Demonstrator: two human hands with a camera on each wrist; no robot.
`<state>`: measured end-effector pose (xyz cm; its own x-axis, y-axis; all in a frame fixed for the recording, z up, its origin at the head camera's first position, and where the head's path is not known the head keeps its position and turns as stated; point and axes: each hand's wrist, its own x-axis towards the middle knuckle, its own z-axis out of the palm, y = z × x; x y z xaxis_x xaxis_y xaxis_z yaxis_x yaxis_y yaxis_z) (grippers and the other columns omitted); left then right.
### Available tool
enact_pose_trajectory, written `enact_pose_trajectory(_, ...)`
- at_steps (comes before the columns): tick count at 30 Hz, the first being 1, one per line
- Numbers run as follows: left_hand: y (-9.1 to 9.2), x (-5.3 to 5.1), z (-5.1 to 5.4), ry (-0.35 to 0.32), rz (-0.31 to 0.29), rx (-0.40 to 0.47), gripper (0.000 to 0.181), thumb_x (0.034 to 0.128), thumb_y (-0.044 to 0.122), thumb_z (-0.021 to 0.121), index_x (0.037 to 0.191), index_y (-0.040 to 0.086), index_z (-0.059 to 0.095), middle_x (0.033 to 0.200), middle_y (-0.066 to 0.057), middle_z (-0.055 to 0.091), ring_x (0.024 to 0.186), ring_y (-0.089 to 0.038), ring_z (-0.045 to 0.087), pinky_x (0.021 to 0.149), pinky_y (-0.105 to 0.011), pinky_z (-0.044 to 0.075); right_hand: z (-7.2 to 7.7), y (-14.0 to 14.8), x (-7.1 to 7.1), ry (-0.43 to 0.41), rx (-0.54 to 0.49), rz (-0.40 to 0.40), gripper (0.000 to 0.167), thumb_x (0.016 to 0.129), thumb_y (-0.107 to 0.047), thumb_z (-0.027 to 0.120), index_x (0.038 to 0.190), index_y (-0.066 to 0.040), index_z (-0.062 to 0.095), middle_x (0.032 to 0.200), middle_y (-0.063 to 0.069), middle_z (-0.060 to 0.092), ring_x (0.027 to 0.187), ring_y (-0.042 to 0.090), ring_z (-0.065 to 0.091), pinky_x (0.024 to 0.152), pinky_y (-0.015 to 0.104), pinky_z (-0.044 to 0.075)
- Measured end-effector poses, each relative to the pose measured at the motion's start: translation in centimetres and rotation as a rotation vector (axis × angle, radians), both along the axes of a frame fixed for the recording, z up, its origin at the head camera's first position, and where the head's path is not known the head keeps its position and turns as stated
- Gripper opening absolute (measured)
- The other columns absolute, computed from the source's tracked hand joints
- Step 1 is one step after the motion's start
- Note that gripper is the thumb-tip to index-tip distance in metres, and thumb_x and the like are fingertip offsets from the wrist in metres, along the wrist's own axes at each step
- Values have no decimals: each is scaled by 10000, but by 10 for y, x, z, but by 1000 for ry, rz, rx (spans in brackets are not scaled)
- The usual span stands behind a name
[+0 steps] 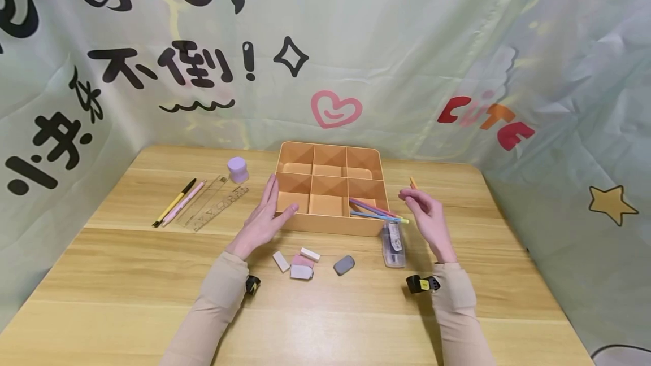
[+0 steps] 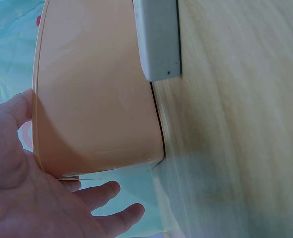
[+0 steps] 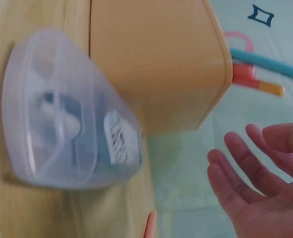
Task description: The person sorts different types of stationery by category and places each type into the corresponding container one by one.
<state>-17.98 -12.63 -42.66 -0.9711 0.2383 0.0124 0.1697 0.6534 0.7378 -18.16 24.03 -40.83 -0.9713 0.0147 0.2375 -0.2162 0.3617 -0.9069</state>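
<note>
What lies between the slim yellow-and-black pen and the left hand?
In the head view, a slim pink pen and transparent rulers lie between that pen and the left hand.

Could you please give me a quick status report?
Left hand at organizer's front-left corner. Right hand empty, right of organizer. Coloured sticks in front-right compartment, ends jutting over rim. Clear case near front-right corner.

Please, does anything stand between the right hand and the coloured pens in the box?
Nothing visible does: the right hand is beside the coloured pens, whose ends stick out past the box. The clear plastic case lies lower, on the table.
</note>
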Motion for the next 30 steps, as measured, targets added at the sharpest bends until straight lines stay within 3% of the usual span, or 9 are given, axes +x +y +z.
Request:
enact_pose_trajectory(5,-1,0,0,6,0,16,911,1036,504,463,1602,34,-76,1696,-47,-200,1552,-422,133,1236,-599,241,-2,7,-1,-82,82,-29,329,1043,-103,518,1302,84,596,1327,310,613,1025,-96,592,916,10,422)
enact_pose_trajectory(9,-1,0,-1,2,0,22,910,1035,506,463,1604,43,-75,1696,-34,-202,1557,-410,124,1242,-592,232,-4,12,-2,-122,161,-32,346,1030,-82,522,1333,77,577,1363,287,602,1172,180,625,931,26,409)
enact_pose_trajectory(11,-1,0,-2,6,-3,17,909,1038,501,462,1602,36,-79,1696,-49,-202,1556,-415,122,1243,-593,226,-5,14,-2,-133,196,-29,359,1026,-74,519,1346,83,563,1380,294,586,1231,318,605,1007,108,443)
enact_pose_trajectory(14,-1,-1,-2,10,-5,13,910,1038,494,465,1599,29,-81,1697,-62,-199,1554,-420,126,1242,-593,227,-7,16,-3,-139,234,-24,373,1020,-58,510,1356,102,544,1386,324,566,1284,433,561,1120,344,468)
enact_pose_trajectory(17,-1,0,-1,12,-7,13,912,1039,490,468,1599,25,-81,1697,-68,-197,1552,-422,130,1242,-594,227,-9,18,-3,-160,261,-21,386,1015,-47,503,1366,113,527,1395,342,547,1304,467,539,1145,530,428)
enact_pose_trajectory(30,-1,0,0,4,-5,14,906,1038,497,464,1605,55,-87,1698,-57,-193,1547,-427,148,1231,-598,256,-16,27,-4,-244,472,4,473,1038,-157,497,1436,96,458,1484,353,444,1403,530,391,1177,652,308)
